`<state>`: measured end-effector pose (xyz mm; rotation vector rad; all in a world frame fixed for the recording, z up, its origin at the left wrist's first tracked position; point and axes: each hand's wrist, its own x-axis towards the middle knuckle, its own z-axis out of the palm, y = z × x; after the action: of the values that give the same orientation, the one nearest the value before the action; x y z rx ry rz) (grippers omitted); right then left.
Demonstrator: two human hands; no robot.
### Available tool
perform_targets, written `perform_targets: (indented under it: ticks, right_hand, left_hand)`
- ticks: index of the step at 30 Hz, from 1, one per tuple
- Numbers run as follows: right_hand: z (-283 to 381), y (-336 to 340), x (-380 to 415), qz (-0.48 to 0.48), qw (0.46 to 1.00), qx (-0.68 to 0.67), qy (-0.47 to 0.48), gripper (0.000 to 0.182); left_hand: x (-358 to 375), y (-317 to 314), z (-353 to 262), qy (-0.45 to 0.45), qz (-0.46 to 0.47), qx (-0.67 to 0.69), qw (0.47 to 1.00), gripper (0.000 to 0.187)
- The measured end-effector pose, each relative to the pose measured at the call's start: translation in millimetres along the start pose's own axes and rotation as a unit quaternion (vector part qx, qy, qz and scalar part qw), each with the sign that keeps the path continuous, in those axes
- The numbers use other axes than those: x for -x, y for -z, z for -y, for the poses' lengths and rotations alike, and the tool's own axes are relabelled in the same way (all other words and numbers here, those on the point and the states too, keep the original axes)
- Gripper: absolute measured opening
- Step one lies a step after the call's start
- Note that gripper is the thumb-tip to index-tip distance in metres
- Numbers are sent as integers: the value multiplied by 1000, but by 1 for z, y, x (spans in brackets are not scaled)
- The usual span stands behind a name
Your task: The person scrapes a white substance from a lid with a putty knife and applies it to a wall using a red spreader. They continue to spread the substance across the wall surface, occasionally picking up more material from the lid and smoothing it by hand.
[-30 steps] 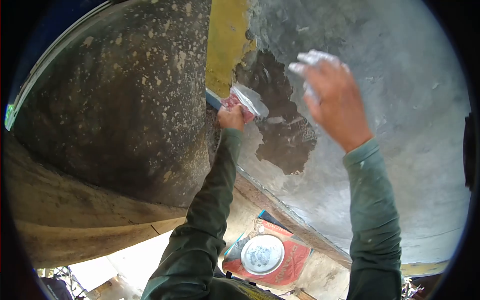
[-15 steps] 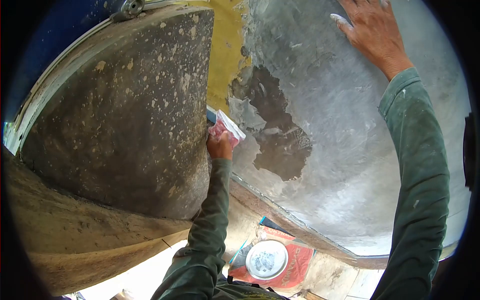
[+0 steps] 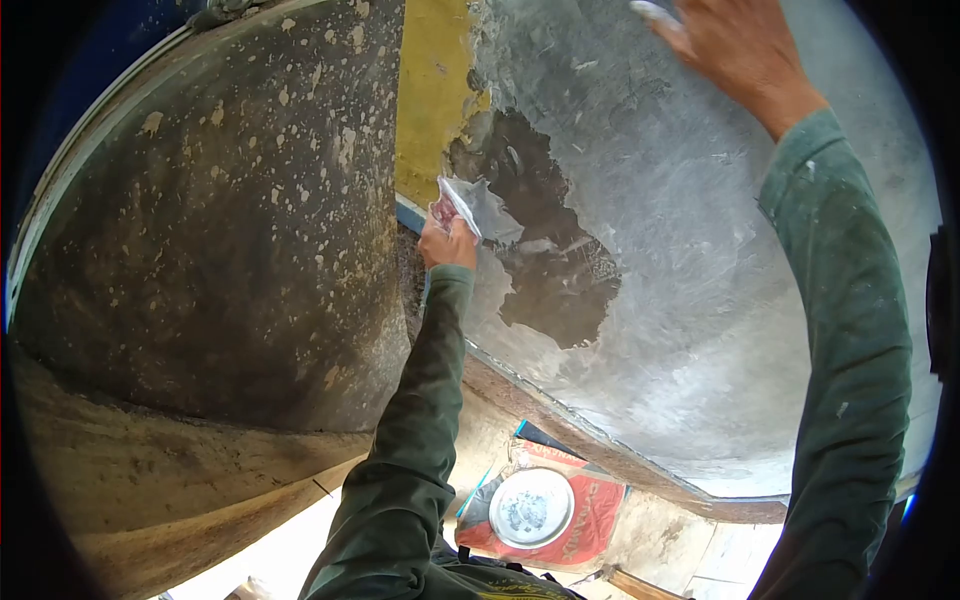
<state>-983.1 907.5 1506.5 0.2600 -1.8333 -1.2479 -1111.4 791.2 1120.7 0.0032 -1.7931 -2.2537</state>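
Observation:
My left hand (image 3: 447,243) grips a crumpled, whitish and reddish piece of material (image 3: 456,206), which may be plastic or cloth. It is at the left edge of the grey plastered wall (image 3: 690,260), beside a dark brown bare patch (image 3: 560,260) and below a yellow painted strip (image 3: 432,90). At the upper right, my right hand (image 3: 735,50) is spread against or just over the grey surface, its thumb tip whitened. Part of that hand is cut off by the top of the view.
A speckled dark panel (image 3: 230,230) stands at the left, above a brown ledge (image 3: 150,470). Down on the floor, a round metal dish (image 3: 532,508) with whitish residue sits on a red sack (image 3: 595,520). A wooden piece (image 3: 640,585) lies near the bottom edge.
My left hand has moved up slightly with the crumpled piece, which is now more upright. My right hand has shifted up, more of it beyond the top edge. The view has shifted slightly.

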Motion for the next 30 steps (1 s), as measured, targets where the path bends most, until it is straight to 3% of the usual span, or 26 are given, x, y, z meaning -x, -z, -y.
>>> perform_targets:
  ticks: [4,6,7,9,10,13,15,22,26,30]
  right_hand:
    - [37,-27,-31,-82,993,-85,30,58]
    - [55,-26,-44,-83,991,-102,21,57]
    - [59,-26,-48,-84,990,-117,15,57]
    - [54,-19,-49,-90,987,-132,16,57]
    - [53,-14,-48,-98,984,-148,15,56]
    - [46,-9,-34,-140,982,-126,6,54]
    - [43,-6,-26,-127,984,-122,20,53]
    - [57,10,-30,-15,984,-175,30,47]
    - [73,-37,-54,-121,972,-188,74,45]
    - [85,-53,-81,-71,988,-121,59,50]
  left_hand:
    - [44,-6,-30,14,80,116,990,28]
    - [68,-3,-50,-155,130,-21,979,28]
    - [63,-1,-48,-154,130,-21,979,28]
    - [45,6,-40,12,51,140,989,30]
    - [30,12,-28,13,52,141,989,30]
    - [-7,23,-10,-29,18,84,996,31]
    - [-14,19,-14,-195,-7,-63,979,32]
    - [1,-9,-39,-227,-19,-184,956,42]
    - [22,-23,-35,-260,-25,-213,941,53]
    - [67,-4,-31,-261,109,-154,947,50]
